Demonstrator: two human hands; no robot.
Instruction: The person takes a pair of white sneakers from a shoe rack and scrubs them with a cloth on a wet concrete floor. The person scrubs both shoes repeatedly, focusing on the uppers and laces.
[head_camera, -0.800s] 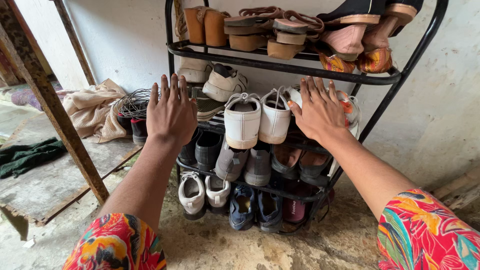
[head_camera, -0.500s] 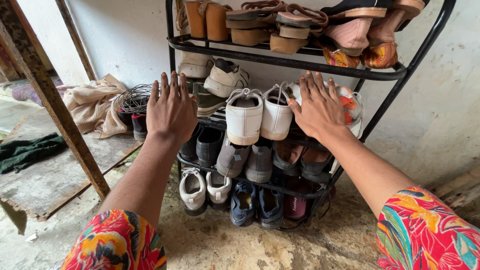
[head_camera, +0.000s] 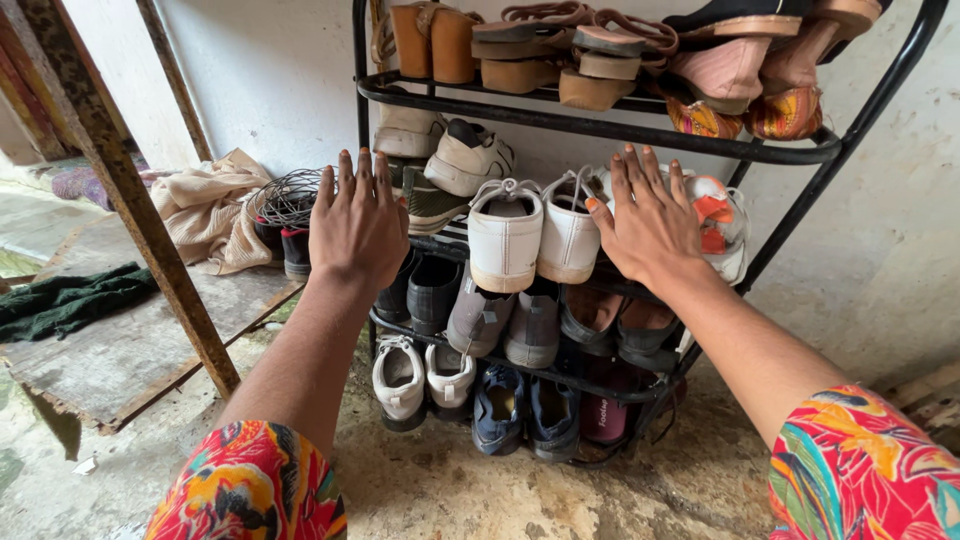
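Note:
A black metal shoe rack stands against a pale wall, packed with shoes on several shelves. My left hand is stretched out flat, fingers together, empty, in front of the rack's left upright. My right hand is spread open over a white and orange sneaker on the second shelf. Between my hands sits a pair of white lace-up sneakers, heels toward me. Both sleeves carry a red floral print.
Tan sandals and pink heels fill the top shelf; grey shoes and blue sneakers sit lower. A rusty post rises at left, with beige cloth, coiled wire and a green rag on a slab.
The view has shifted slightly, so the rack and both hands sit a little further right. The hands keep their open, outstretched pose in front of the rack.

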